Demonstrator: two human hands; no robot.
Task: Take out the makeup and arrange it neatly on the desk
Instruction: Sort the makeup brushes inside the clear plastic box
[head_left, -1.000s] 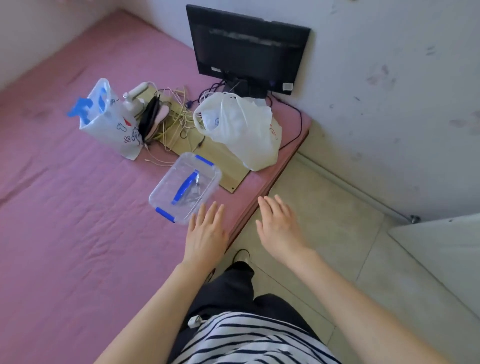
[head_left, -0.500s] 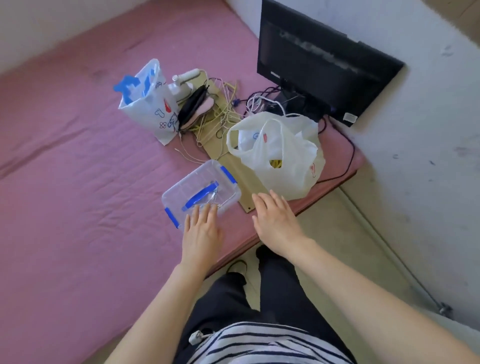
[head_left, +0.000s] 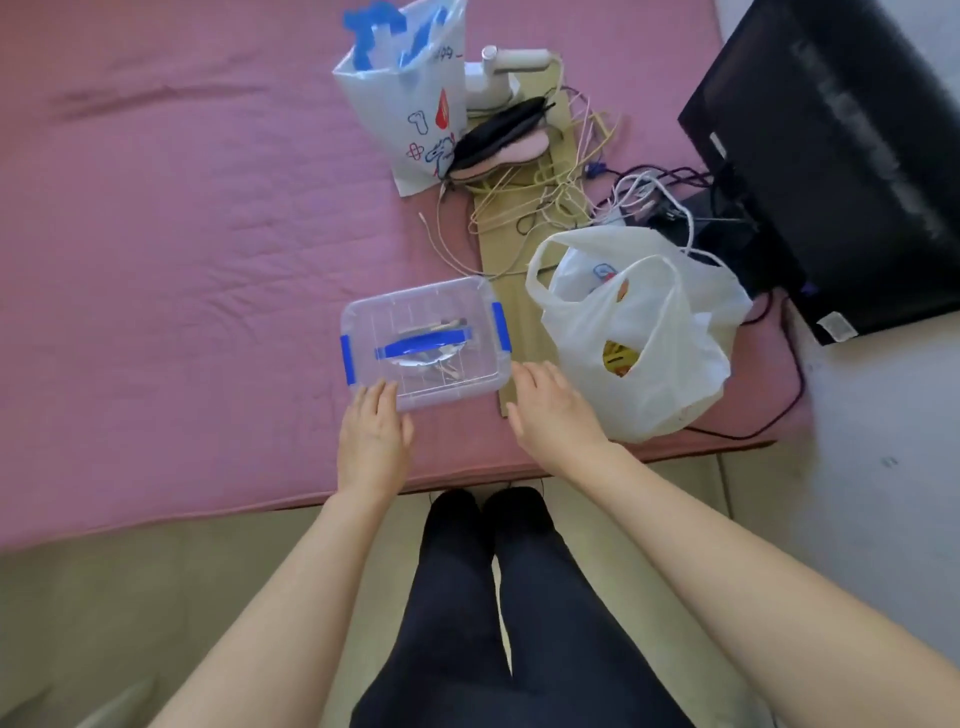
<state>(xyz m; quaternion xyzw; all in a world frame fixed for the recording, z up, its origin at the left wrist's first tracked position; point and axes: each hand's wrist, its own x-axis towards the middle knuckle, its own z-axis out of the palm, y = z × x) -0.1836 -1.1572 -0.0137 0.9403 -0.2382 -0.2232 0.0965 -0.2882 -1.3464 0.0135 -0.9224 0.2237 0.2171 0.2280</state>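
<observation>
Mattress cover (head_left: 182, 291), pink, quilted and creased, spans most of your view and carries everything below. Monitor (head_left: 841, 156), black, glossy, flat-panelled, stands at the far right corner against the wall, cables trailing from its base. Plastic bag (head_left: 639, 332), white, thin and crumpled, handles looped upward, sits near the right end of the front edge with something yellow showing inside. Printed bag (head_left: 410, 98), white with blue and red drawings, stands upright toward the far edge; dark and pink insoles (head_left: 498, 140) lean against it over a tangle of pale wires (head_left: 550, 202). Storage box (head_left: 423, 343), clear rigid plastic, rectangular with rounded corners, blue side latches and a blue handle on the closed lid, lies close to the front edge, between the plastic bag and the open stretch of cover; slim items inside are too blurred to name.

Your left hand (head_left: 371, 441) lies flat, fingers straight and released, tips touching the box's near left corner. Your right hand (head_left: 553, 415) is likewise loose and ungripping, fingertips just beside the near right corner; contact cannot be told.

Against half a second ago: both hands have advanced to flank the box, and your view now looks more steeply down.
</observation>
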